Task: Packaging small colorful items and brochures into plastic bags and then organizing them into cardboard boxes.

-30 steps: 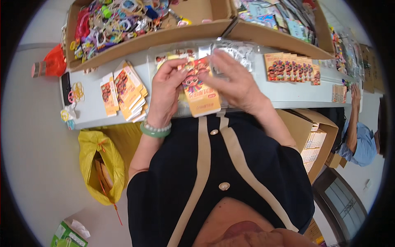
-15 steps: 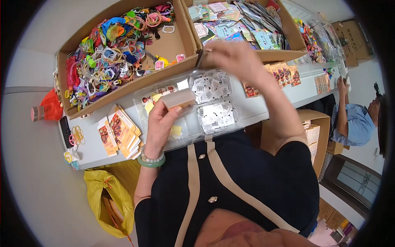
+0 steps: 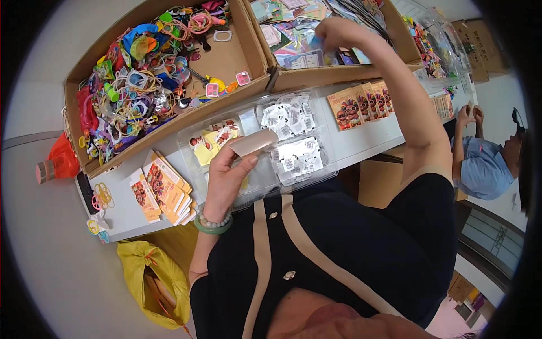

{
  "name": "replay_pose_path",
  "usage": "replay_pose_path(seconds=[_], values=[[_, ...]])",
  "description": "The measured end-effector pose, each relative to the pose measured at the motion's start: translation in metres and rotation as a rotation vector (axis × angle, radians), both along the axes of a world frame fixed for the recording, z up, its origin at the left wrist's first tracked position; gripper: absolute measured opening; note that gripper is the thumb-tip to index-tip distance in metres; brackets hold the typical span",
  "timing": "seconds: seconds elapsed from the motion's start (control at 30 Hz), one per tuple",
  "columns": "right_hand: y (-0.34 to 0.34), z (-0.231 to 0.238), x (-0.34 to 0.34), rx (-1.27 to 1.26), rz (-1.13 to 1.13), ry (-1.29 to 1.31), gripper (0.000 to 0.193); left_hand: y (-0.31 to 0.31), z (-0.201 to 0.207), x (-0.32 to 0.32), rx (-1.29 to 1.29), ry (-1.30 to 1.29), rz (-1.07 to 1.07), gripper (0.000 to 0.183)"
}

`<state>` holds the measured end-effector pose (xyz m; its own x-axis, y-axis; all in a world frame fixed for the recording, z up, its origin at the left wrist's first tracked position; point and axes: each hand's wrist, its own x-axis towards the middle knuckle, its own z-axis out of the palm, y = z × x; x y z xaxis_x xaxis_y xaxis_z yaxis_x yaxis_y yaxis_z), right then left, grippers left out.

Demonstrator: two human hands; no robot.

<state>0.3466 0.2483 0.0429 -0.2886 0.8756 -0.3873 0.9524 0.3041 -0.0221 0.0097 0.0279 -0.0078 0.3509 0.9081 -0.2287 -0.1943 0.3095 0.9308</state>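
The left hand point(image 3: 224, 177) is pinching a pale-sided packet point(image 3: 255, 142) between thumb and fingers above a clear tray point(image 3: 258, 192) on the bench point(image 3: 351, 146). At the packet's one o'clock, the right hand point(image 3: 340, 33) is hanging, fingers curled, over a cardboard box point(image 3: 344, 74); whether it is gripping anything, I cannot tell. Orange packs point(image 3: 162, 182) are lying at the left hand's nine o'clock.

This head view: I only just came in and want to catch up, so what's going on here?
The person's left hand holds a small carton, its pale face showing, near the white packets. The right hand is at the cardboard box of colourful flat packs; whether it grips one is hard to tell. Fanned orange packs lie to the left and right on the table.
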Motion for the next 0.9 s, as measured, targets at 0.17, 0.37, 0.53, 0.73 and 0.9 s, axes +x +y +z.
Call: replay_pose_path(seconds=[0.17,0.37,0.53,0.73,0.9], values=[[-0.019,0.009,0.041,-0.003,-0.301,0.751,0.019,-0.001,-0.006,-0.001,0.017,-0.034,0.011,0.031],[-0.055,0.035,0.041,0.093,-0.495,0.939,0.037,-0.005,0.004,0.002,0.015,0.049,0.090,0.030],[-0.148,0.066,-0.063,0.008,-0.098,1.320,0.009,-0.008,0.008,-0.002,-0.017,0.133,0.077,0.025],[-0.173,0.061,-0.117,0.441,0.554,0.597,0.016,-0.014,0.005,0.003,0.034,0.068,0.077,0.023],[-0.189,0.068,-0.137,0.345,0.672,0.479,0.015,-0.015,0.009,0.006,0.533,0.434,-0.044,0.031]])
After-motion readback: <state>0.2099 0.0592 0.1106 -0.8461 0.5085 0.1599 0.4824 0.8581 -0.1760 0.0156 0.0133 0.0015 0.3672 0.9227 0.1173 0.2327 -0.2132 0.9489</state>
